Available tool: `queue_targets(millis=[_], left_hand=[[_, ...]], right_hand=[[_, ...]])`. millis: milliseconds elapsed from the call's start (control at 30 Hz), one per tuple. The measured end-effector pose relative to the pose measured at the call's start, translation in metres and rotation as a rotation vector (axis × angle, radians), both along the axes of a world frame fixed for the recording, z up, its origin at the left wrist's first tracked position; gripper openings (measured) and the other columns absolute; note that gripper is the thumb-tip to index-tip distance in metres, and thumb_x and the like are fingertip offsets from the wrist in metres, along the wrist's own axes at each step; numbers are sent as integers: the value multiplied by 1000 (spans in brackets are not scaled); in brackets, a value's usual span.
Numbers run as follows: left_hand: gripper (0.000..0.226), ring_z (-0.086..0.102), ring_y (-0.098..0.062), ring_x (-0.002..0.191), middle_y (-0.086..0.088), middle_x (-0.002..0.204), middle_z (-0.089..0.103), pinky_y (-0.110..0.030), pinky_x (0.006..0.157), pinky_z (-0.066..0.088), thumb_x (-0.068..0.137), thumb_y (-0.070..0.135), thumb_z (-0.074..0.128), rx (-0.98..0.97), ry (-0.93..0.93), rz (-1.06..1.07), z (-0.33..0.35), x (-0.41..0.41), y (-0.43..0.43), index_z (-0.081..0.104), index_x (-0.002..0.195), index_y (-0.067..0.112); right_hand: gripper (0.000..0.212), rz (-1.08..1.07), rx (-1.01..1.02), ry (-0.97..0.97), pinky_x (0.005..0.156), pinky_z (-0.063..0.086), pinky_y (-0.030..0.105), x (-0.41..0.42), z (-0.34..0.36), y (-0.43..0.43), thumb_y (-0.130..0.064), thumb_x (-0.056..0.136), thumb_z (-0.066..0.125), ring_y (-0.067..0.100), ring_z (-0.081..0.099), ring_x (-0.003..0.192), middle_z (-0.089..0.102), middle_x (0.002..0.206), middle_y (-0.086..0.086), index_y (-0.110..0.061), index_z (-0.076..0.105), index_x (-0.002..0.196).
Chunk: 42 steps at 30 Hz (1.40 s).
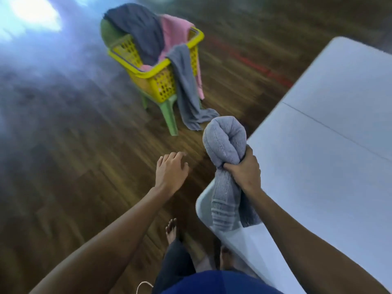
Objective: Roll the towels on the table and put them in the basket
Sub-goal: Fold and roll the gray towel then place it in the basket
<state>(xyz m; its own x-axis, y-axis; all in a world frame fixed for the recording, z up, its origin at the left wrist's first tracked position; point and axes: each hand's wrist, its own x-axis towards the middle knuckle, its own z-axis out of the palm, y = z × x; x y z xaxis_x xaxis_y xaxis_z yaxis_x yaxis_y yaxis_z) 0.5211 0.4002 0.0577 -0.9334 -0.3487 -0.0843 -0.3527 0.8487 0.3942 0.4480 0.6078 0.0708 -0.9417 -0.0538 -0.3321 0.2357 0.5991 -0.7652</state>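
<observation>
Wooden floor (63,166) behind, yellow basket (163,85) holds towels (137,28); right fingers (229,165) grip grey towel (224,141), left fingers (176,155) relaxed.

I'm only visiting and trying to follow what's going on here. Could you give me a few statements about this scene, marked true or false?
1. The right hand grips a rolled grey towel. True.
2. The left hand holds a second towel. False: it holds nothing and its fingers are relaxed.
3. The yellow basket sits on a green chair. True.
4. The yellow basket is empty. False: a dark grey towel, a pink towel and a lighter grey towel drape out of it.
</observation>
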Motion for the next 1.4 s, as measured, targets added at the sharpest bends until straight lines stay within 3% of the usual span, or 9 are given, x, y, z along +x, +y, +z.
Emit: queue_targets(millis=[233,533,700,800,933,1200,1300,1400], left_hand=[[28,59,-21,106,1,110,67,-36,97,39,90,24,51,-41,42,183,23,-1,-174,63,116,23],[26,60,-21,102,3,108,67,-39,94,45,88,25,51,-57,69,144,53,-52,-350,66,110,24],[26,59,-21,107,3,109,67,-35,95,40,88,26,52,-55,96,98,56,-134,-411,66,110,26],[25,57,-21,108,4,109,65,-35,94,39,89,29,51,-69,92,44,56,-199,-441,64,110,27],[25,57,-23,108,1,108,65,-38,93,39,90,27,49,-84,99,-31,58,-290,-479,63,111,25],[26,56,-23,112,1,114,64,-39,93,40,90,26,52,-35,17,-119,44,-436,-558,62,114,24],[28,55,-23,114,0,117,63,-39,93,39,90,27,53,-43,-50,-161,27,-477,-586,62,117,24],[29,53,-24,116,0,120,62,-39,95,38,90,27,53,-28,-113,-194,2,-515,-616,61,118,23]], right_hand=[[82,132,-105,54,80,50,37,-22,20,-181,-42,55,78,18,61,95,59,113,-5,-32,43,127],[76,64,-173,76,84,54,45,-61,36,-352,-45,53,74,20,63,99,63,111,-8,-37,45,122],[65,4,-177,95,76,51,36,-123,36,-409,-37,59,78,19,63,93,65,103,-8,-28,49,117],[74,-40,-187,122,80,54,42,-175,35,-440,-39,55,79,20,63,94,64,107,-6,-29,48,122],[79,-71,-209,158,81,52,39,-258,35,-480,-34,60,82,20,62,98,63,112,-6,-26,46,129],[67,-116,-147,132,72,45,26,-412,38,-557,-28,59,83,18,61,92,64,101,-4,-19,51,117],[84,-95,-33,152,82,52,42,-463,26,-587,-46,49,76,28,60,100,61,110,4,-21,45,123],[91,17,132,189,85,49,50,-502,12,-618,-41,54,80,38,55,106,55,118,12,-21,39,134]])
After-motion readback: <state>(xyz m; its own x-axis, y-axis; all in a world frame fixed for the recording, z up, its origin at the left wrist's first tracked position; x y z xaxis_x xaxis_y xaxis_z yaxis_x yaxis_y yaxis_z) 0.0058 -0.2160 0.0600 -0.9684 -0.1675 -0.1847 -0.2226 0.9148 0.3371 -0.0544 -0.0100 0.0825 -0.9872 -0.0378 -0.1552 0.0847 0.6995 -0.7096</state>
